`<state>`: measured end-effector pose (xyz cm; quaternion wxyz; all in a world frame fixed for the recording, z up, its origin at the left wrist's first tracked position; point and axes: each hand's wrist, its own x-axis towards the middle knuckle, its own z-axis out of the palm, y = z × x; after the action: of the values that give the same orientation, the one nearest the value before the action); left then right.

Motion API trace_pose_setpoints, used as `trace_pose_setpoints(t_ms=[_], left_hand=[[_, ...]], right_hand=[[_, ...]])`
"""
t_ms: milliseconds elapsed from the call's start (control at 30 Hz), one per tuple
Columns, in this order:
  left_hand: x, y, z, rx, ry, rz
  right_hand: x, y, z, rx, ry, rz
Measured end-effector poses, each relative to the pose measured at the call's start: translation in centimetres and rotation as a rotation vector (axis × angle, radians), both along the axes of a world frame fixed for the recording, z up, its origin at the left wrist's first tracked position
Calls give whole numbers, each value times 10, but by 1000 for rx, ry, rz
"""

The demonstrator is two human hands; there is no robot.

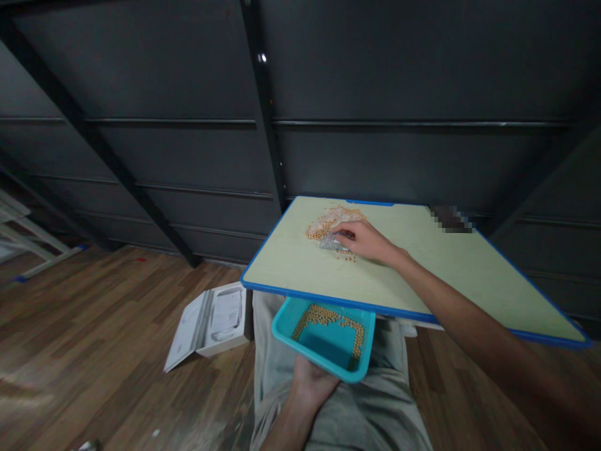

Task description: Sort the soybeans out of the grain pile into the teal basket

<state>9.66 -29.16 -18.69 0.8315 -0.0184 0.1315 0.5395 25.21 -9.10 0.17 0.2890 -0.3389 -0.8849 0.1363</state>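
Observation:
My right hand lies on the pale green table top, fingers closed around a small clear, shiny thing that I cannot name. It touches a pile of small yellow beans near the far edge. My left hand grips the near rim of a turquoise tray held just under the table's front edge. Several yellow beans lie along the tray's far side.
The table has a blue rim. An open white box lies on the wooden floor to the left. A dark panelled wall with a diagonal beam stands behind. My grey-trousered lap is under the tray.

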Motion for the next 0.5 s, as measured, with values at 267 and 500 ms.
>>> trace_pose_setpoints(t_ms=[267, 500], left_hand=[[0, -1, 13, 12, 32, -24], [1, 0, 19, 31, 9, -40]], right_hand=[[-1, -1, 0, -34, 6, 23], [-2, -2, -1, -53, 18, 60]])
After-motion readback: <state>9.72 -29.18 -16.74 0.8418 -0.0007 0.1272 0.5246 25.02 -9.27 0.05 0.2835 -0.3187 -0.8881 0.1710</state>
